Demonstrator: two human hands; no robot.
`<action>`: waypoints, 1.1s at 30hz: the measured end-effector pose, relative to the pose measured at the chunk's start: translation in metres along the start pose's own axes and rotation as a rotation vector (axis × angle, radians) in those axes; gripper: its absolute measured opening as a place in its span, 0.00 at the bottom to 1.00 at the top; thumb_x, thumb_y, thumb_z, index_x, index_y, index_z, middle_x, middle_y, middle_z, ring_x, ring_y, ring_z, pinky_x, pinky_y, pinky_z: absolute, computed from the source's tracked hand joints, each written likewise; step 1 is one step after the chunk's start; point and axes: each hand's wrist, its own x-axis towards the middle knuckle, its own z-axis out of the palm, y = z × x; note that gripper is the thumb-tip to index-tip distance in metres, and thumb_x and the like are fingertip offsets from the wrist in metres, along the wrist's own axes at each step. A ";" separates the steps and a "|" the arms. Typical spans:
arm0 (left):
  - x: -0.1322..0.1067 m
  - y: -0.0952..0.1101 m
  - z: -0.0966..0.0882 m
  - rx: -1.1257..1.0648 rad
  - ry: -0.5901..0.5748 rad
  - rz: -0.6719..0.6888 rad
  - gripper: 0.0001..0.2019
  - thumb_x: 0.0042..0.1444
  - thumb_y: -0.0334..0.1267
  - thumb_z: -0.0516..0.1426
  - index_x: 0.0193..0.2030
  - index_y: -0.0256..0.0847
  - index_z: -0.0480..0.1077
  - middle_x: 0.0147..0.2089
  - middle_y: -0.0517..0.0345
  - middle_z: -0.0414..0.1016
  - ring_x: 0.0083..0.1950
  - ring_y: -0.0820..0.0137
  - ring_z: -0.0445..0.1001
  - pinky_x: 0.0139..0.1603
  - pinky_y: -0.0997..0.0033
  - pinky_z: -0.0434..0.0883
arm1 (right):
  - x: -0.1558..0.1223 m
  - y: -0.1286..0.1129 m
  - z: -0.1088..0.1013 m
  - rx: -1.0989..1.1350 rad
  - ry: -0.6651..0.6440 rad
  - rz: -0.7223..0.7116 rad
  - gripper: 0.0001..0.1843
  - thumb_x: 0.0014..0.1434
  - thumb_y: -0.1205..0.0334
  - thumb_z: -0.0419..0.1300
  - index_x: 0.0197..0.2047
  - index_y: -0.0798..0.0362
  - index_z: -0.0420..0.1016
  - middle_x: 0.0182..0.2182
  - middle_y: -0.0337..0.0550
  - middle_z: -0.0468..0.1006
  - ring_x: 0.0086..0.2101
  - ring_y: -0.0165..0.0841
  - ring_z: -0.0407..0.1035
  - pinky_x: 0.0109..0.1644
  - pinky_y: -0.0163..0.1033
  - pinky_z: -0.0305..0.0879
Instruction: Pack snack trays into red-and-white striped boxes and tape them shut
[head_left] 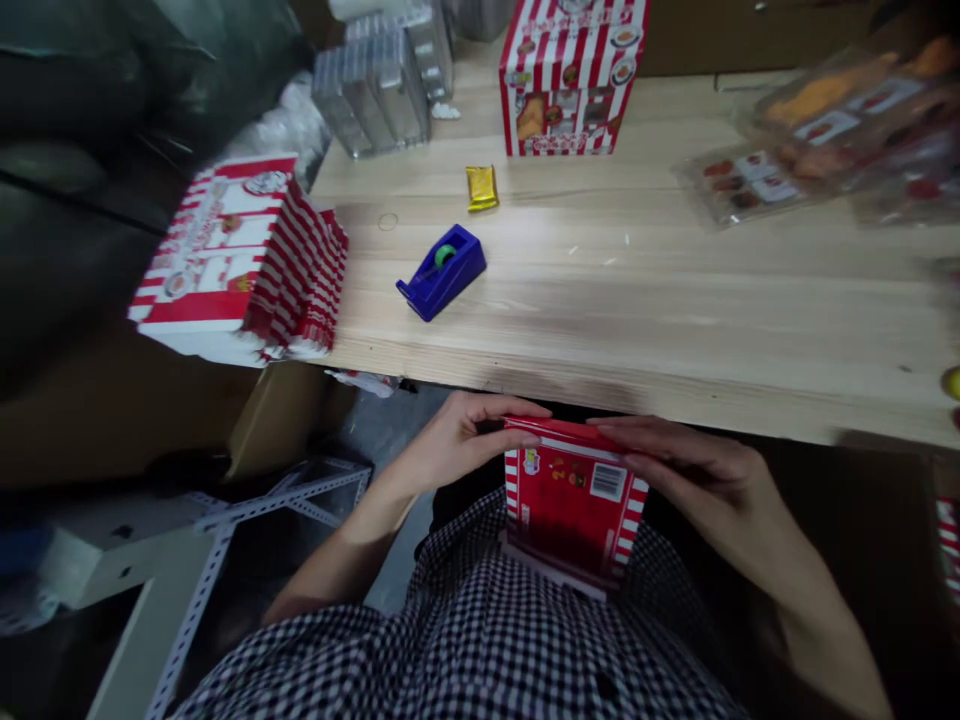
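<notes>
props a red-and-white striped cardboard box point(574, 510) on the lap for support. clamps fingers of left hand point(457, 440) and right hand point(690, 470) along its top.

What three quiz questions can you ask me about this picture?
1. True or false: the left hand and right hand both hold the striped box.
2. What colour is the tape dispenser on the table? A red, B blue, C white.
3. Fill in: the small packet beyond the dispenser is ____.
Key: 1 true; 2 B; 3 yellow.
</notes>
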 end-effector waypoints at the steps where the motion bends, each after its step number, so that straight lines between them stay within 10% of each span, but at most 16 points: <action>1: 0.003 -0.003 0.000 -0.023 -0.013 -0.008 0.15 0.61 0.40 0.63 0.53 0.39 0.78 0.49 0.49 0.84 0.46 0.63 0.83 0.49 0.63 0.79 | 0.002 0.002 0.000 -0.026 -0.027 -0.024 0.15 0.65 0.57 0.63 0.54 0.34 0.81 0.54 0.38 0.81 0.56 0.43 0.74 0.61 0.52 0.73; 7: 0.012 -0.007 -0.002 0.009 0.006 0.091 0.24 0.63 0.37 0.61 0.66 0.46 0.69 0.64 0.48 0.74 0.55 0.61 0.79 0.55 0.59 0.77 | 0.018 0.029 -0.002 -0.041 -0.037 -0.055 0.15 0.67 0.55 0.61 0.56 0.34 0.79 0.56 0.37 0.80 0.58 0.42 0.72 0.65 0.52 0.68; 18: 0.003 -0.019 0.011 0.101 0.054 0.180 0.17 0.64 0.36 0.60 0.60 0.48 0.75 0.72 0.51 0.64 0.73 0.57 0.62 0.71 0.50 0.63 | 0.018 0.048 -0.007 0.061 -0.029 0.035 0.14 0.65 0.52 0.63 0.52 0.43 0.80 0.54 0.44 0.80 0.53 0.40 0.75 0.57 0.45 0.73; 23: 0.002 -0.029 0.020 -0.216 0.069 0.076 0.14 0.63 0.36 0.61 0.55 0.41 0.76 0.64 0.47 0.74 0.58 0.61 0.78 0.58 0.58 0.75 | 0.024 0.034 0.001 0.070 -0.087 -0.014 0.11 0.67 0.54 0.61 0.51 0.44 0.80 0.55 0.43 0.79 0.55 0.40 0.73 0.60 0.47 0.69; 33: -0.009 -0.024 0.021 -0.394 0.096 0.139 0.18 0.60 0.32 0.64 0.57 0.39 0.72 0.60 0.46 0.77 0.57 0.62 0.79 0.61 0.59 0.74 | 0.021 0.020 0.006 0.029 -0.100 -0.089 0.13 0.69 0.59 0.59 0.52 0.39 0.81 0.54 0.40 0.81 0.56 0.39 0.72 0.62 0.46 0.66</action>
